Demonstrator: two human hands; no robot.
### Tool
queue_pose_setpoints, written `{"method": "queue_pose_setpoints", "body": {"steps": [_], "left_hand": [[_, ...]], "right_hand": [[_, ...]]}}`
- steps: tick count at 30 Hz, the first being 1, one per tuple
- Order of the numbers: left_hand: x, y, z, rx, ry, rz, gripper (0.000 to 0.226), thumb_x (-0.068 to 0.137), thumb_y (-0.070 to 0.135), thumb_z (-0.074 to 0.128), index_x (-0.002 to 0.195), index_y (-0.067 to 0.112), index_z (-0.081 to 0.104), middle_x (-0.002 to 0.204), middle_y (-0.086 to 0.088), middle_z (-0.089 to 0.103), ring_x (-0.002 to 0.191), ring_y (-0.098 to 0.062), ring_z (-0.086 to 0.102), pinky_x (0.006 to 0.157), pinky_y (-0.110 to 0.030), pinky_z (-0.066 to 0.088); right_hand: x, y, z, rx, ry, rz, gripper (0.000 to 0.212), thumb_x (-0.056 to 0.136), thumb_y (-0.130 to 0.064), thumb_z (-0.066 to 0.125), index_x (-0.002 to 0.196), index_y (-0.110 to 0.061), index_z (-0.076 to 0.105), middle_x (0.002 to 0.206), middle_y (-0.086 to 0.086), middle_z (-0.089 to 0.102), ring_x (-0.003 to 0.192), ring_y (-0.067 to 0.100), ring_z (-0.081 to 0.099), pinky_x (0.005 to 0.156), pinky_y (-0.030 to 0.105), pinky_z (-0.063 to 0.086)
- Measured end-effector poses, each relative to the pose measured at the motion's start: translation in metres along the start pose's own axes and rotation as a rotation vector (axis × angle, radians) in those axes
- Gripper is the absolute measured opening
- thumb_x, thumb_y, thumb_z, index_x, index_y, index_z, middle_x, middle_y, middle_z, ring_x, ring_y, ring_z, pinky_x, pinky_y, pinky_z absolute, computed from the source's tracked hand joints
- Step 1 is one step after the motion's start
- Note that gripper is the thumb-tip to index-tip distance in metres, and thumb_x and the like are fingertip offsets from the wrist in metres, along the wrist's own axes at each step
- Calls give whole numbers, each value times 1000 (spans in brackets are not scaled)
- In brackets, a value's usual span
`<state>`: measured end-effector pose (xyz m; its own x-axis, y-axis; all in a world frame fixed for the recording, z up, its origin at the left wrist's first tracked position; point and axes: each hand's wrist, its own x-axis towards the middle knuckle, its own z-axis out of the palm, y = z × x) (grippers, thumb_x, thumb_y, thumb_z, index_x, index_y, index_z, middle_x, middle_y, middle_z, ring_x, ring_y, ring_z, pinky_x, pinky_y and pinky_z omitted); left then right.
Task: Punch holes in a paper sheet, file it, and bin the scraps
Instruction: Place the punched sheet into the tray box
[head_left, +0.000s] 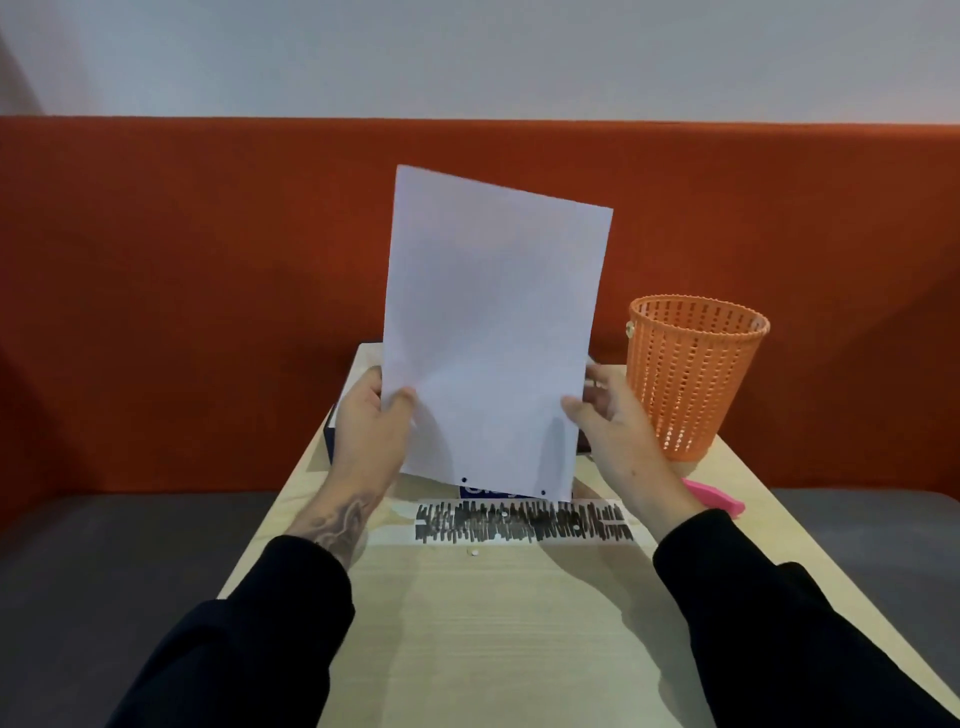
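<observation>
Black sleeves lowest in view, both arms reaching forward over the light wood table (467, 623). One small white paper disc (472, 553) lies on the table, just nearer than a white strip scribbled over in black (524, 521). Beyond the strip, left hand (371, 421) pinches the paper sheet (493, 332) at its left edge, thumb in front. Right hand (615, 415) grips the right edge the same way. Sheet is white, blank, held upright and slightly tilted, two punched holes along the bottom edge. Dark blue folder (488, 491) mostly hidden behind the sheet. Pink hole punch (719, 499) right of the sheet, partly behind the right wrist. Orange mesh bin (696, 374) further right. Behind all: red-orange sofa back (182, 260), pale wall (467, 52).
</observation>
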<state>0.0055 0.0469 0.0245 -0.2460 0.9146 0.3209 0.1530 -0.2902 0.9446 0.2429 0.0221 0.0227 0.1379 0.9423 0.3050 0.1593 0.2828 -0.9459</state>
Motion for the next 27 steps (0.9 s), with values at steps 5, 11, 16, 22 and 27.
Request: {"method": "queue_pose_setpoints", "body": {"steps": [5,11,16,22,27], "left_hand": [[0,15,-7,158,41,198,26,101,11,49,88,30,60,79,13,65,61,6,59,51,-14,41],[1,21,-18,536,41,445,14,95,19,51,94,25,63,63,-3,61,61,-30,58,54,-40,44],[5,14,-14,649,22,669,16,89,14,57,96,23,68,72,8,63,72,-30,62,69,-38,43],[-1,6,-20,220,188,322,76,90,29,70,153,26,29,156,7,38,143,-10,36,115,-35,33],[-1,3,-19,-180,-27,-87,31,95,19,66,125,21,61,114,5,74,104,-17,71,79,-33,56]], "right_hand": [[1,-13,-8,-60,252,-212,74,97,-24,68,156,-36,26,155,-12,42,137,8,47,111,39,45],[-2,-22,-23,-301,417,-390,81,93,-21,69,159,-33,24,165,-14,26,152,2,21,124,28,21],[-1,-22,-24,-129,209,-254,16,102,-14,57,99,-21,71,95,-4,73,78,1,63,65,25,50],[5,-22,-31,1,293,-164,19,99,-13,57,93,-20,73,88,-7,77,79,10,69,66,30,55],[11,-17,-37,57,343,-143,20,93,-13,59,84,-24,72,87,-3,75,80,17,66,72,35,52]]}}
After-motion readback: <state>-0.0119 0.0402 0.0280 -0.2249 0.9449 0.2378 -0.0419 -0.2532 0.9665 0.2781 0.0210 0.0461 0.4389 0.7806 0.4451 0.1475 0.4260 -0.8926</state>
